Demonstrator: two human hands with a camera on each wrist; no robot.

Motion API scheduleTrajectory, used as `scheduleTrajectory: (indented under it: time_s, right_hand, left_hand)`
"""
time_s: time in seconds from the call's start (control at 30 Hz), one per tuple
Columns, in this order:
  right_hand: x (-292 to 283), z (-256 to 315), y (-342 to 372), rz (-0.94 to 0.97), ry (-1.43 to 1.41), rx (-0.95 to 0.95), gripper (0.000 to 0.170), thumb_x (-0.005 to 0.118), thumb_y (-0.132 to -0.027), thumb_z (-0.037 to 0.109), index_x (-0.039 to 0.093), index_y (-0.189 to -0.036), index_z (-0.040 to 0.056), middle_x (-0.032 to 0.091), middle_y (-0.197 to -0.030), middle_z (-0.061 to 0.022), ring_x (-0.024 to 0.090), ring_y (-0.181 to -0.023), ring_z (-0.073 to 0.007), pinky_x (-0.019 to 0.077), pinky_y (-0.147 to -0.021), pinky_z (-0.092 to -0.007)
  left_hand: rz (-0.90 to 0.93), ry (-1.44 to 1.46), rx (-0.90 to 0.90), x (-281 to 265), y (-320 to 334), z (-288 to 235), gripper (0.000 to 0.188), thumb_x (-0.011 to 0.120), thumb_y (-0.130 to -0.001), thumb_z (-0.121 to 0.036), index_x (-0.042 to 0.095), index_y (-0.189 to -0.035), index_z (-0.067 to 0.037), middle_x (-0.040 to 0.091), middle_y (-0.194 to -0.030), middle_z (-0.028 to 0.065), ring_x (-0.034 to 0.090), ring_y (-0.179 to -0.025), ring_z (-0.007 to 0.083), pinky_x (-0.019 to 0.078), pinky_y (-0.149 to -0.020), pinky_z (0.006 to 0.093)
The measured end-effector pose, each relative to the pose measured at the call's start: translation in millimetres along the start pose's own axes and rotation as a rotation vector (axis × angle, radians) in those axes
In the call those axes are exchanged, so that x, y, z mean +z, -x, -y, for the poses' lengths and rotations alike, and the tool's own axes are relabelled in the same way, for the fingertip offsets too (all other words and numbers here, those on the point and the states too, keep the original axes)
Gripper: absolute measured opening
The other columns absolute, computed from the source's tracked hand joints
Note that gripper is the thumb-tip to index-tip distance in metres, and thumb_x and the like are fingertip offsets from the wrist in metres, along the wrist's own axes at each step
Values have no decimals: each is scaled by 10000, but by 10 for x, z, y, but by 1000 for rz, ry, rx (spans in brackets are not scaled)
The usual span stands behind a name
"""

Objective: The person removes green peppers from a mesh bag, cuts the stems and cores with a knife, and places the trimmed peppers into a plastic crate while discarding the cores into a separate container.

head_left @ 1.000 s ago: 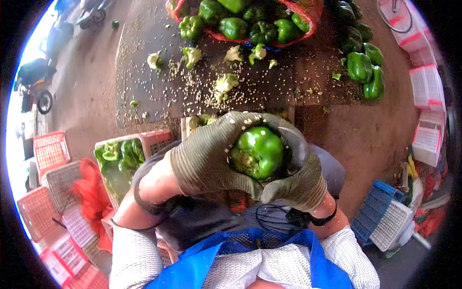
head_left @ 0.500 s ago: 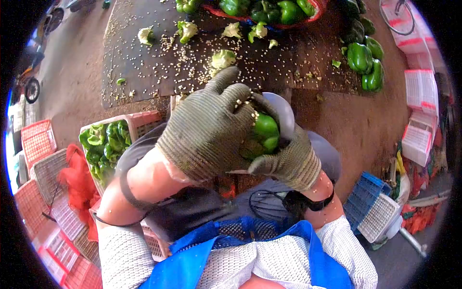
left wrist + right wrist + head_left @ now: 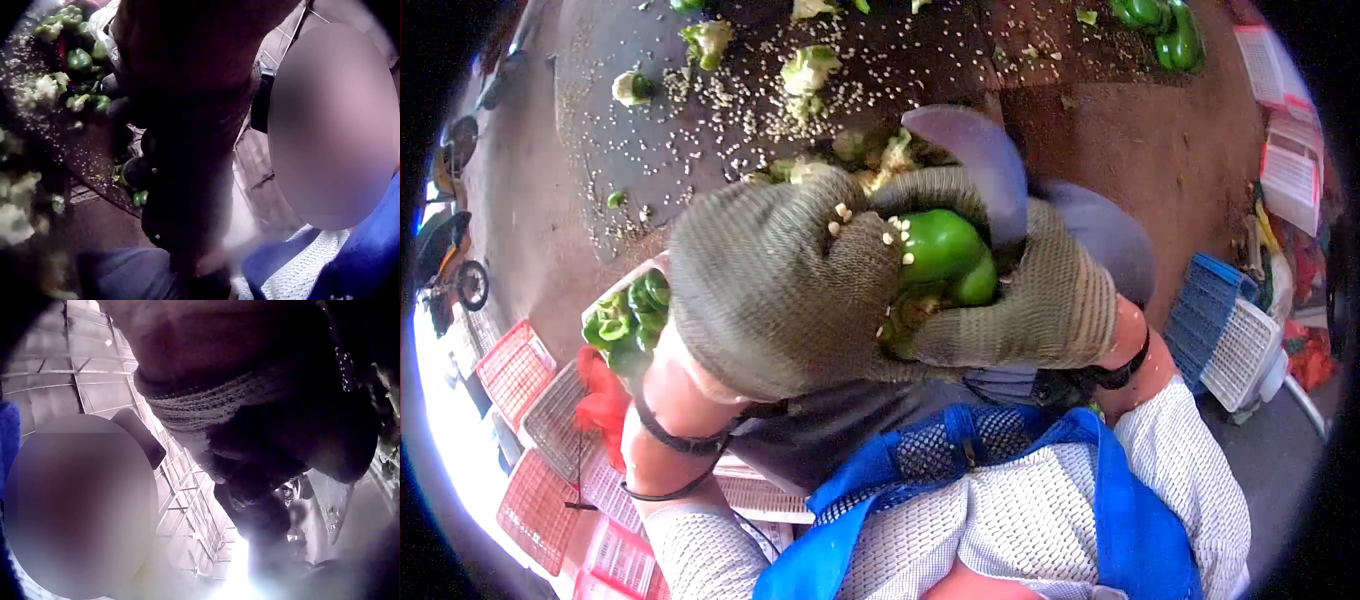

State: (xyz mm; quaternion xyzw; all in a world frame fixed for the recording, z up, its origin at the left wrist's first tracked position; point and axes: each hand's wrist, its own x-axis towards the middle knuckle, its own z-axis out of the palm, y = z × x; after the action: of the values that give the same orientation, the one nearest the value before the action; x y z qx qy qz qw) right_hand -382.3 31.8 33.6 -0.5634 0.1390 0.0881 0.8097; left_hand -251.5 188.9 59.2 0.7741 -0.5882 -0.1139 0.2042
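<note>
Clasped by the curled left hand (image 3: 785,285) and right hand (image 3: 1035,305), a green pepper (image 3: 945,248) is held between them, partly covered by the gloves (image 3: 735,260), with a curved blade (image 3: 990,165) seen just beside it.

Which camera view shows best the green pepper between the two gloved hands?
The head view: the green pepper shows bright between left hand and right hand, though partly covered. In both dark wrist views I cannot make it out.
</note>
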Motion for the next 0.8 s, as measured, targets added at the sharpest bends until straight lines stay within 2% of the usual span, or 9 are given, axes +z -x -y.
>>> scheduleTrajectory:
  time_s: [0.07,0.3,0.33,0.43,0.5,0.57,0.63,0.7,0.8]
  right_hand:
    - [-55,-43,-39,-13,13,-107,800,902,-635,184,525,-1323,26,589,-1269,-98,561,-1168,-174,429,-1034,-343]
    - [4,144,-2,-128,-263,100,677,831,-734,284,545,-1283,11,643,-1159,-98,633,-1028,-169,518,-889,-324]
    - [13,150,-6,-117,-266,75,660,821,-746,286,547,-1279,12,644,-1158,-95,632,-1029,-167,517,-891,-323]
    - [45,152,-15,-83,-267,-15,609,794,-782,292,555,-1269,14,648,-1155,-88,628,-1034,-161,512,-899,-320]
    - [73,154,-13,-58,-267,-73,577,775,-806,296,560,-1262,16,650,-1153,-83,625,-1037,-157,510,-903,-318]
    - [120,173,-6,-25,-283,-124,545,757,-830,300,565,-1255,17,652,-1151,-78,622,-1040,-153,507,-908,-316]
    - [160,224,5,8,-325,-165,515,738,-855,305,570,-1248,19,655,-1149,-73,619,-1043,-149,504,-913,-313]
    - [189,201,-2,25,-347,-205,485,720,-879,309,576,-1241,21,657,-1147,-68,616,-1046,-144,502,-918,-311]
    - [190,18,6,-15,-269,-251,575,711,-879,401,542,-1285,31,655,-1158,-71,611,-1066,-164,486,-936,-316]
  left_hand:
    - [-8,-7,15,-42,-39,-9,291,693,-777,-313,647,-886,-48,628,-778,110,636,-660,274,500,-591,357]
    - [-119,103,123,10,-200,220,611,841,-604,-469,623,-936,-5,617,-881,162,623,-734,309,498,-670,352]
    - [-162,176,130,26,-234,245,540,819,-655,-450,610,-890,-11,585,-833,154,594,-703,314,478,-640,358]
    - [-572,543,103,241,-343,228,411,753,-807,-392,571,-751,-28,488,-688,129,509,-612,326,421,-551,376]
    - [-621,470,30,303,-272,221,340,585,-943,-321,579,-854,7,549,-759,165,557,-666,342,462,-609,379]
    - [-663,1005,-109,252,-212,19,576,693,-876,-348,480,-1264,20,614,-1081,160,608,-981,276,482,-873,356]
    - [-326,1254,-198,138,-70,-33,784,781,-777,-360,411,-1365,3,536,-1257,160,516,-1158,282,405,-993,381]
    - [-192,1161,-176,97,49,-47,1014,870,-678,-372,342,-1466,-14,458,-1433,160,424,-1334,289,329,-1114,406]
    - [-218,979,-121,94,86,-61,973,887,-648,-364,408,-1407,11,474,-1413,204,383,-1377,336,285,-1134,434]
